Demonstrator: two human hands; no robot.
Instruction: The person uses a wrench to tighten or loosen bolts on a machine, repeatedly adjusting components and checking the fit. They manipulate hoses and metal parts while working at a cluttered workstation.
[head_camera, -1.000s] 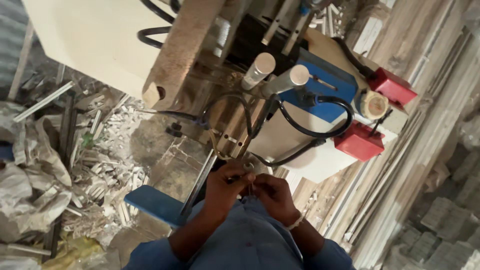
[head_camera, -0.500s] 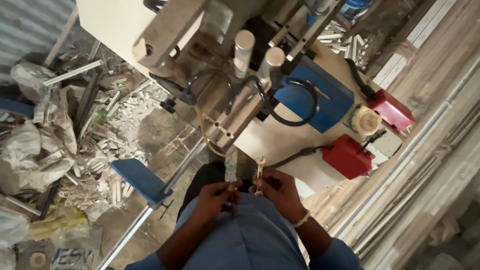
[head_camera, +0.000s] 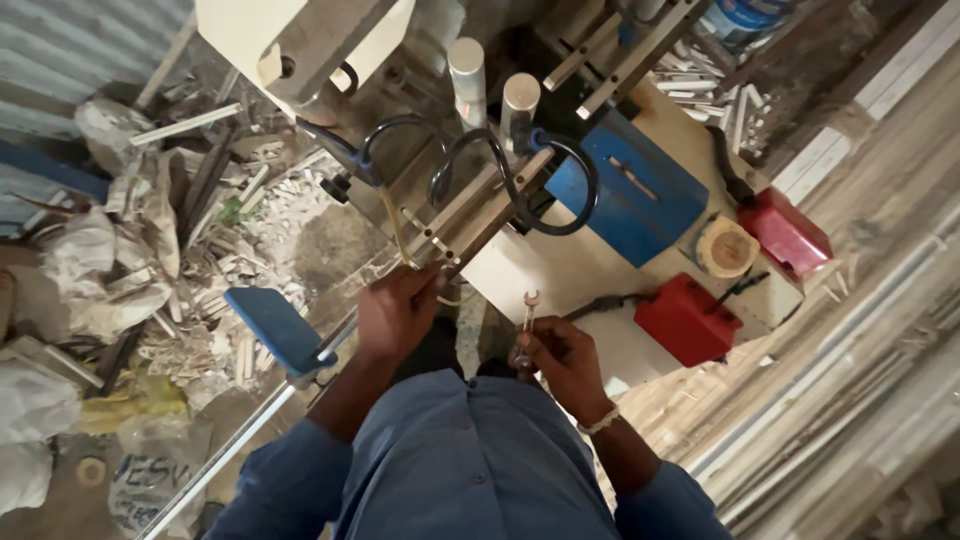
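Note:
I look down over my blue shirt at a cutting machine with a cream table (head_camera: 560, 265). My right hand (head_camera: 560, 355) is closed around a small metal spanner (head_camera: 528, 308), whose open jaw points up toward the table. My left hand (head_camera: 397, 312) grips the near end of a long metal profile bar (head_camera: 470, 215) that lies on the machine, beside a thin yellowish hose. Black hoses (head_camera: 520, 185) loop over the bar just behind my hands.
A blue plate (head_camera: 625, 190), two red boxes (head_camera: 688, 318) and a roll of tape (head_camera: 727, 247) sit on the machine table. Two grey cylinders (head_camera: 468, 70) stand at the back. A blue pedal (head_camera: 275, 328) on a rod sits left. White offcuts and sacks litter the floor on the left.
My hands have moved apart: the left went up to the end of the bar, the right stays low with the spanner. The view has shifted, so the machine sits higher.

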